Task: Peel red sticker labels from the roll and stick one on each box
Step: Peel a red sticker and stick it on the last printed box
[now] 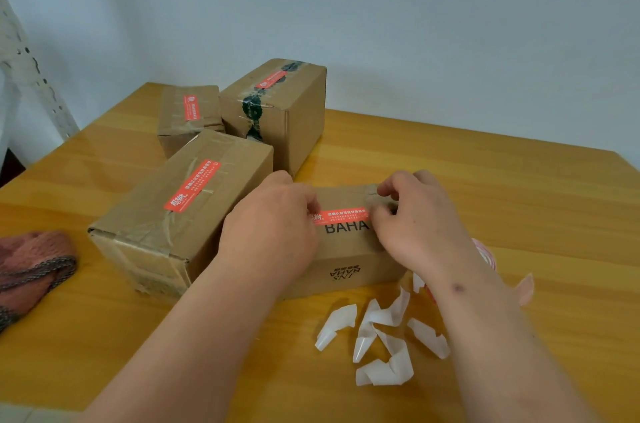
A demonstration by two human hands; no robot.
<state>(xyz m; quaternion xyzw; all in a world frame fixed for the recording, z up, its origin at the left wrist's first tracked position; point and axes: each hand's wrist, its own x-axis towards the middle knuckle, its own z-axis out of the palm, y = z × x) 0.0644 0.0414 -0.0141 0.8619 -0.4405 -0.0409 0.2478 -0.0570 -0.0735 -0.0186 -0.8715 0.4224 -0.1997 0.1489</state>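
A red sticker label (343,216) stretches across the top of the near cardboard box (349,260) printed "BAHA". My left hand (273,232) pinches the label's left end and my right hand (415,225) pinches its right end, both over the box top. Whether the label is fully stuck down I cannot tell. Three other cardboard boxes each carry a red label: the long box (173,215) at the left, a small box (188,114) behind it, and a taller box (277,104) at the back. The sticker roll (486,253) is mostly hidden behind my right wrist.
Several curled white backing strips (381,336) lie on the wooden table (519,197) in front of the near box. A pink cloth item with a dark chain (31,267) sits at the left edge. A white perforated rack post (31,76) stands at far left.
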